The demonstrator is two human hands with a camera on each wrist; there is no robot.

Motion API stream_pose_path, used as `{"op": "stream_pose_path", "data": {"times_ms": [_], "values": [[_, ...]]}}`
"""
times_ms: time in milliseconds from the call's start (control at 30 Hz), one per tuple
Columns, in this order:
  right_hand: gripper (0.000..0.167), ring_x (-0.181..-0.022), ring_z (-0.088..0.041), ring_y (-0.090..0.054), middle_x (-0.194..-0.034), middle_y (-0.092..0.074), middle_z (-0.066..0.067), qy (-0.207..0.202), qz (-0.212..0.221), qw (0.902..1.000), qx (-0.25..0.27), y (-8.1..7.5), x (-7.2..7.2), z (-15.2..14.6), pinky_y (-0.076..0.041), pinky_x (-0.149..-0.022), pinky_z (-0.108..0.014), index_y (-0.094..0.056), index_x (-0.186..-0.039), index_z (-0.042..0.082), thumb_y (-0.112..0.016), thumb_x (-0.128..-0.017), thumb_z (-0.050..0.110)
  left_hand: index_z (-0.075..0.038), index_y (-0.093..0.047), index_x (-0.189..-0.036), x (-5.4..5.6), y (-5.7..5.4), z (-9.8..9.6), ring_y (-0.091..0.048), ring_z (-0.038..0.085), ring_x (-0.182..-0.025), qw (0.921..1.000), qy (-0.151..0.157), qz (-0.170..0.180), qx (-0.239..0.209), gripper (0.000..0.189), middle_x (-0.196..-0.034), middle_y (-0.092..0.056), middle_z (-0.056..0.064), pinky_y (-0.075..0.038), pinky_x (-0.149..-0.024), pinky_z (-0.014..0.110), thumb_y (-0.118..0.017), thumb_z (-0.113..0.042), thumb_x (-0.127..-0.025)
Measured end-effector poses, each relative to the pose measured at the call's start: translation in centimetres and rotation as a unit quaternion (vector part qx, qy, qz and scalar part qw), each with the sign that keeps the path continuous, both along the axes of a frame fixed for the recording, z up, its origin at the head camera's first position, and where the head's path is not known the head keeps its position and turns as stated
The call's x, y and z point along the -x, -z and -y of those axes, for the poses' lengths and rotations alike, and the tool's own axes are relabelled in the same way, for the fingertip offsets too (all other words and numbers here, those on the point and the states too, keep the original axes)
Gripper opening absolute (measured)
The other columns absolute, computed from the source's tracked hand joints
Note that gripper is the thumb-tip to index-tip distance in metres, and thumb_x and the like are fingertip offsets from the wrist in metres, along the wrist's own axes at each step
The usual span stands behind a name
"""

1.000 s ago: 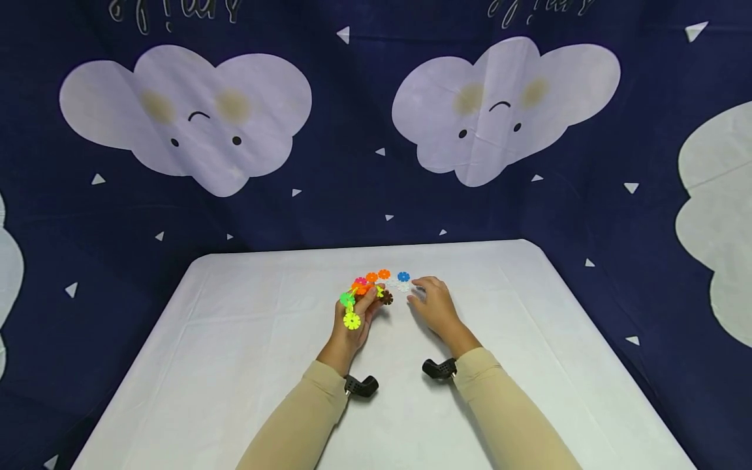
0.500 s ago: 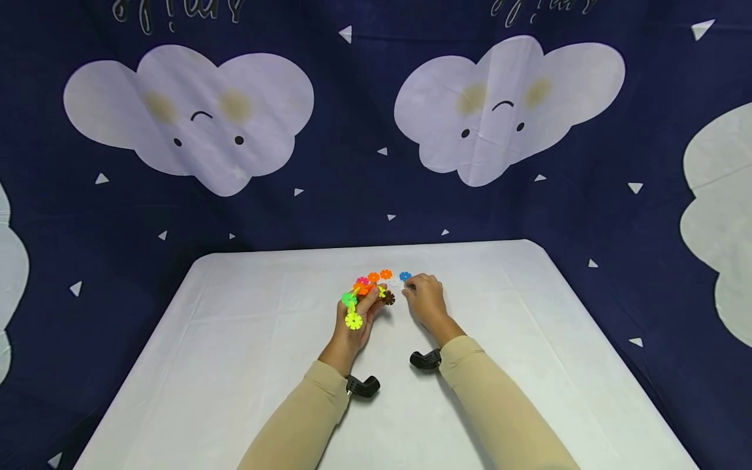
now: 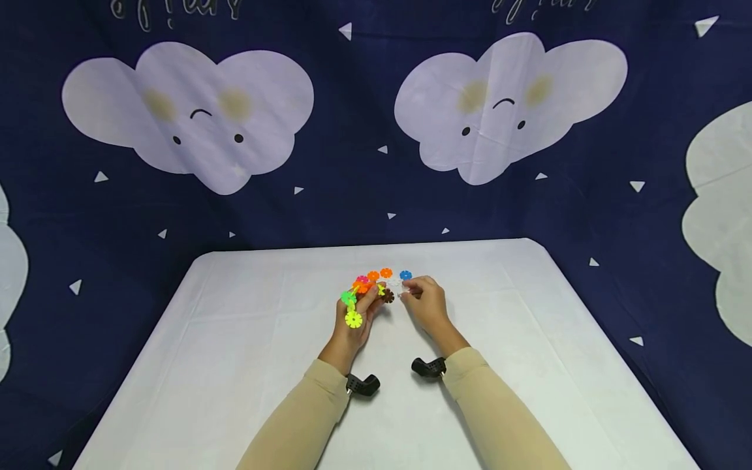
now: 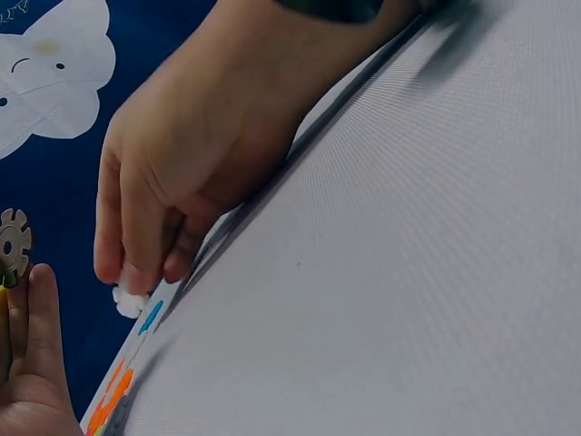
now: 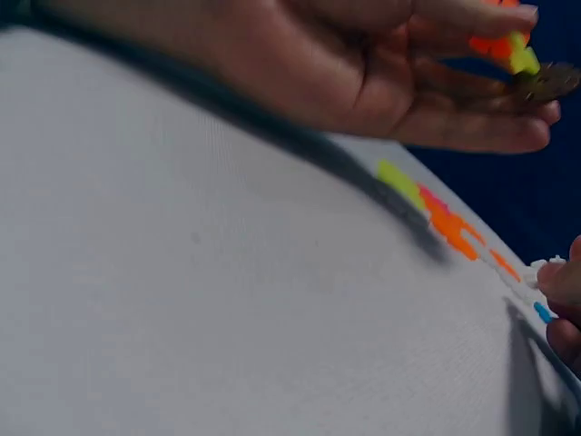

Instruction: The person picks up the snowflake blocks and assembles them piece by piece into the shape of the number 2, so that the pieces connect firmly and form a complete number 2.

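Observation:
My left hand (image 3: 365,314) holds up a chain of notched flower-shaped plastic discs. A yellow disc (image 3: 354,319) and a green disc (image 3: 348,298) hang over the back of the hand, and a brown disc (image 3: 388,296) sits at the fingertips. In the right wrist view, yellow and orange pieces show between the thumb and fingers near the brown disc (image 5: 549,82). Opposite, my right hand (image 3: 429,307) pinches a white disc (image 4: 130,302) between thumb and fingertips, just above the table and apart from the chain.
Loose discs lie on the white table (image 3: 264,365) beyond the hands: a blue disc (image 3: 406,275), orange discs (image 3: 386,272), a pink disc (image 3: 362,279) and white ones (image 3: 393,282). A dark blue cloth (image 3: 352,215) with clouds hangs behind the table's far edge.
My right hand has moved left to the loose white discs and drawn one slightly back in a pinch. My left hand has stayed in place with the chain.

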State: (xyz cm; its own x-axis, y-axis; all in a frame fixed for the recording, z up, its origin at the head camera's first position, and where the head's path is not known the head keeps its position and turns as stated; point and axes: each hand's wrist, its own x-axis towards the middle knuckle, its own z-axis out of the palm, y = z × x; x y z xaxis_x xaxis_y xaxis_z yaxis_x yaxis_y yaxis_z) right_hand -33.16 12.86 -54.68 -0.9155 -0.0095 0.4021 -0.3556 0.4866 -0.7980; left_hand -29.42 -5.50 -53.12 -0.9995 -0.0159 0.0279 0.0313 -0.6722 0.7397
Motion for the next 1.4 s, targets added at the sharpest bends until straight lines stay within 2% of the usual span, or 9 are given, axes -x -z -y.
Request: {"op": "stream_pose_path", "data": {"times_ms": [200,433,567,700,833,1033,1133,1367,1400], "values": [[0.026,-0.096,-0.026,-0.070,-0.116,-0.071,-0.016,-0.025,0.017,0.9955,0.090,-0.9,-1.4,-0.1,-0.060,-0.084,-0.023,-0.078,-0.112,-0.006,-0.085,-0.087,-0.005,0.015,-0.061,-0.127,0.0,-0.1,-0.2,-0.071,0.023,-0.100,0.9998,-0.019,0.003,-0.009,0.040,-0.114,-0.071,0.017,-0.061,-0.090,0.033,-0.078,-0.004,-0.096],[0.028,-0.103,-0.030,-0.068,-0.124,-0.069,-0.024,-0.082,0.061,0.9724,0.210,-2.0,-3.6,-0.3,-0.059,-0.087,-0.024,-0.075,-0.115,-0.011,-0.082,-0.088,-0.007,0.013,-0.064,-0.124,0.1,0.0,-0.2,-0.071,0.023,-0.098,0.9993,-0.034,-0.001,-0.016,0.037,-0.114,-0.071,0.019,-0.061,-0.091,0.035,-0.080,-0.005,-0.095],[0.029,-0.105,-0.029,-0.069,-0.125,-0.068,-0.026,-0.101,0.078,0.9644,0.232,-2.0,-4.3,-0.4,-0.060,-0.088,-0.024,-0.074,-0.116,-0.012,-0.082,-0.087,-0.009,0.016,-0.061,-0.127,0.2,-0.1,-0.1,-0.071,0.027,-0.104,0.9990,-0.039,0.002,-0.024,0.044,-0.121,-0.068,0.026,-0.059,-0.096,0.038,-0.081,-0.005,-0.094],[0.030,-0.105,-0.027,-0.070,-0.125,-0.068,-0.028,-0.119,0.083,0.9588,0.244,-1.8,-4.5,-0.4,-0.060,-0.089,-0.028,-0.073,-0.116,-0.015,-0.081,-0.087,-0.012,0.011,-0.066,-0.123,0.1,-0.2,0.0,-0.071,0.027,-0.104,0.9987,-0.042,0.013,-0.025,0.038,-0.125,-0.066,0.029,-0.059,-0.097,0.039,-0.082,-0.006,-0.093],[0.029,-0.105,-0.023,-0.071,-0.126,-0.067,-0.030,-0.133,0.086,0.9551,0.250,-1.7,-4.6,-0.1,-0.060,-0.090,-0.029,-0.071,-0.116,-0.017,-0.079,-0.087,-0.015,0.008,-0.071,-0.120,0.1,-0.2,0.0,-0.071,0.027,-0.104,0.9990,-0.038,0.001,-0.022,0.028,-0.128,-0.064,0.033,-0.058,-0.097,0.039,-0.079,-0.004,-0.096],[0.028,-0.101,-0.019,-0.072,-0.122,-0.069,-0.028,-0.125,0.075,0.9524,0.268,-1.9,-5.0,0.5,-0.061,-0.088,-0.028,-0.074,-0.115,-0.014,-0.080,-0.088,-0.012,0.006,-0.071,-0.120,0.0,-0.3,0.0,-0.071,0.027,-0.107,0.9991,-0.026,-0.019,-0.029,0.021,-0.129,-0.065,0.033,-0.058,-0.097,0.039,-0.072,-0.001,-0.100],[0.027,-0.099,-0.016,-0.072,-0.122,-0.070,-0.026,-0.112,0.080,0.9500,0.280,-2.3,-5.4,0.8,-0.061,-0.086,-0.028,-0.074,-0.115,-0.013,-0.080,-0.088,-0.012,0.008,-0.068,-0.124,0.0,-0.4,0.0,-0.071,0.028,-0.107,0.9991,-0.025,-0.011,-0.033,0.024,-0.124,-0.068,0.027,-0.058,-0.098,0.039,-0.070,0.001,-0.101],[0.025,-0.100,-0.012,-0.071,-0.124,-0.070,-0.024,-0.062,0.079,0.9503,0.295,-1.4,-5.5,1.6,-0.059,-0.086,-0.022,-0.076,-0.113,-0.011,-0.082,-0.089,-0.007,0.011,-0.060,-0.132,0.0,-0.4,-0.1,-0.069,0.028,-0.111,0.9978,-0.031,0.023,-0.054,0.039,-0.129,-0.064,0.027,-0.056,-0.101,0.041,-0.075,0.001,-0.097],[0.025,-0.101,-0.012,-0.071,-0.123,-0.070,-0.024,-0.058,0.076,0.9498,0.298,-1.4,-5.5,1.7,-0.059,-0.087,-0.022,-0.076,-0.113,-0.011,-0.082,-0.089,-0.007,0.010,-0.061,-0.132,0.0,-0.4,-0.1,-0.069,0.028,-0.111,0.9977,-0.031,0.026,-0.055,0.039,-0.128,-0.065,0.024,-0.056,-0.101,0.041,-0.075,0.001,-0.097]]}}
